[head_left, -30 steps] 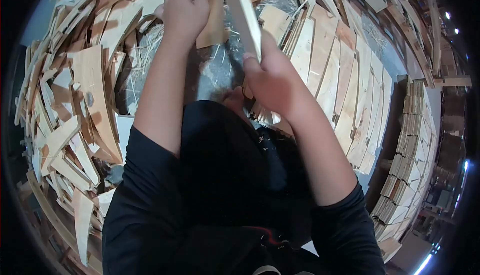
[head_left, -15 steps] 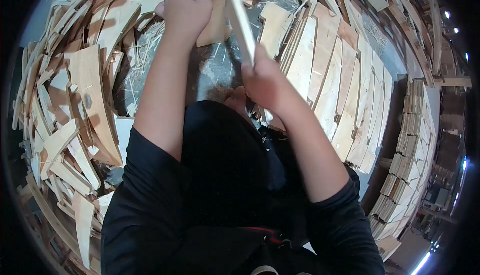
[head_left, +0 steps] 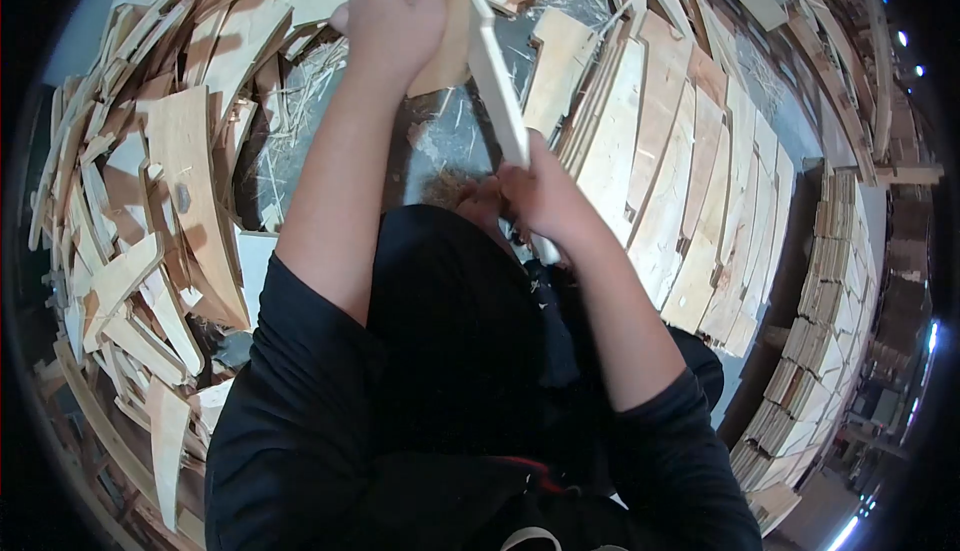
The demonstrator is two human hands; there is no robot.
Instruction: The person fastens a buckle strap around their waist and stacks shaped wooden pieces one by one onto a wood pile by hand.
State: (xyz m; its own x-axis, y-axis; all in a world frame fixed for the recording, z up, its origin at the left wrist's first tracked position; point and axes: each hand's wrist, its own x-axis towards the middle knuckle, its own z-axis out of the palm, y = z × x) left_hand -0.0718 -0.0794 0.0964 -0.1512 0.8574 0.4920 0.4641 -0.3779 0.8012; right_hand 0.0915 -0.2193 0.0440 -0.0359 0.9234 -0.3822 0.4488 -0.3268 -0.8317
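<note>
My left hand (head_left: 398, 19), at the top centre, is closed on a flat brown wooden board (head_left: 446, 51) that stands upright and runs out of view at the top. To its right, my right hand (head_left: 540, 196) is wrapped round a pale narrow wooden piece (head_left: 496, 81). That piece slants from beside the board down through my fist, and its lower end shows below my fingers. My palm and some fingers are hidden by the hands themselves.
Loose wooden offcuts (head_left: 190, 181) heap up on the left and top. Rows of cut boards (head_left: 670, 151) lean together on the right, with stacked pieces (head_left: 825, 281) beyond them. Between my arms, the grey floor (head_left: 445, 141) carries splinters; a bare foot (head_left: 482, 201) shows there.
My right hand has moved down with the pale piece, whose lower end now shows below my fist. My left hand and its board appear slightly further right.
</note>
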